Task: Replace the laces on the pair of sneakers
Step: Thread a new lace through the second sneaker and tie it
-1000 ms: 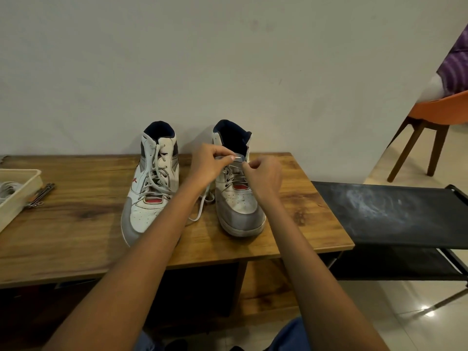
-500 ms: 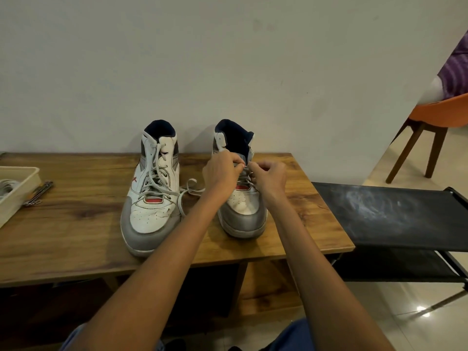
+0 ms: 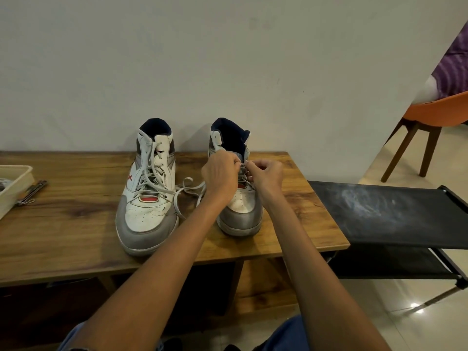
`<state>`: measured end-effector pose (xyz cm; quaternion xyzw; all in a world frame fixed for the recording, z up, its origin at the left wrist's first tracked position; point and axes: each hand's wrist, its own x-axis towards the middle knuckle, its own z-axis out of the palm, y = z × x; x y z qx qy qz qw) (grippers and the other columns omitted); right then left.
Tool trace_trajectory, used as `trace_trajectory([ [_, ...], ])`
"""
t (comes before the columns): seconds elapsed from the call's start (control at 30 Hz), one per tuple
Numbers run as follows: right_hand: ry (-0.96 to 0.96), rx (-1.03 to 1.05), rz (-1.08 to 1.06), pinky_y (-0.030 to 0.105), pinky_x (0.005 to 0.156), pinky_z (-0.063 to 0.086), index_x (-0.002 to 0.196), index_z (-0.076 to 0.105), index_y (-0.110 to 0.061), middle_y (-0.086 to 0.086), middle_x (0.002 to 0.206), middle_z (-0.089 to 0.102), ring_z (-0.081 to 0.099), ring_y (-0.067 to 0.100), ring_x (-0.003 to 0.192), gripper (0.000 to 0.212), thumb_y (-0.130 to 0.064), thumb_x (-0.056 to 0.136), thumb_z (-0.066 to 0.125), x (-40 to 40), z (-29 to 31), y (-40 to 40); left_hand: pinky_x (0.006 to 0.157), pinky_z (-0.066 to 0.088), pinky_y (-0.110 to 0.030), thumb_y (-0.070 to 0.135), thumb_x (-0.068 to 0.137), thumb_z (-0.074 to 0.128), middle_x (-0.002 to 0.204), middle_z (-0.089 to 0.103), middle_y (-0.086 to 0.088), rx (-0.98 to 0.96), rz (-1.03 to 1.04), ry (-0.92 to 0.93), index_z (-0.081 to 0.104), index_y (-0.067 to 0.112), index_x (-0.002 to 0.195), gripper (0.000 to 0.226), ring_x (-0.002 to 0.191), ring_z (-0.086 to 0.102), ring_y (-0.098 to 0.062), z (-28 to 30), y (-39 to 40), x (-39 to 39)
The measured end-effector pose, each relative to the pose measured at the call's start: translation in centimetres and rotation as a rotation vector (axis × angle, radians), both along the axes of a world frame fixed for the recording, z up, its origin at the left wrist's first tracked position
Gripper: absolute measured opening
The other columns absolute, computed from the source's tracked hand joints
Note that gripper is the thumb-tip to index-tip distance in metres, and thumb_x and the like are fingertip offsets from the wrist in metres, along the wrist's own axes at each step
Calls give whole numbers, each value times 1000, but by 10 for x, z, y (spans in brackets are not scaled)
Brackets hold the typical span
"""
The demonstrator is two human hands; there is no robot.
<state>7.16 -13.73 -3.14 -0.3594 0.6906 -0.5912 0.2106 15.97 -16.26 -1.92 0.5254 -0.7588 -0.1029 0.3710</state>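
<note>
Sneakers stand side by side on our desk (image 3: 76, 224). Over the right sneaker (image 3: 239, 216), our left hand (image 3: 220, 174) and right hand (image 3: 266, 174) curl their fingers, pinching its lace (image 3: 242, 165). The left sneaker (image 3: 149, 198) stays laced, near the desk's front edge.

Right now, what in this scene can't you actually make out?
- Head view: the right sneaker's eyelets, hidden behind the left hand and right hand.
- The tray and its contents, cut off by the left edge.
- The metal tool beside it, too small.
</note>
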Motion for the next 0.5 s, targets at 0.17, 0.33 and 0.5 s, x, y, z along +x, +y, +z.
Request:
trace_trajectory([
  [0.17, 18, 8, -34, 40, 71, 59, 77, 73, -13, 3, 72, 70, 69, 21, 75, 11, -11, 84, 65, 3, 0, 0, 63, 48, -30, 17, 95, 51, 79, 56, -2, -32, 30, -80, 67, 12, 80, 22, 76, 55, -17, -1, -2, -2],
  [0.33, -7, -11, -43, 39, 70, 59, 79, 72, -12, 3, 72, 69, 67, 18, 71, 10, -12, 85, 65, 4, -2, 0, 64, 42, -26, 20, 96, 51, 87, 61, -5, 1, 15, -75, 66, 11, 88, 20, 81, 54, -16, 1, -4, -3],
  [0.5, -41, -22, -47, 40, 70, 59, 75, 71, -15, 4, 72, 70, 69, 21, 72, 12, -12, 85, 65, 3, -3, -2, 66, 49, -27, 21, 95, 52, 88, 64, -6, -4, 17, -81, 68, 11, 91, 20, 81, 57, -17, -1, -6, -4],
])
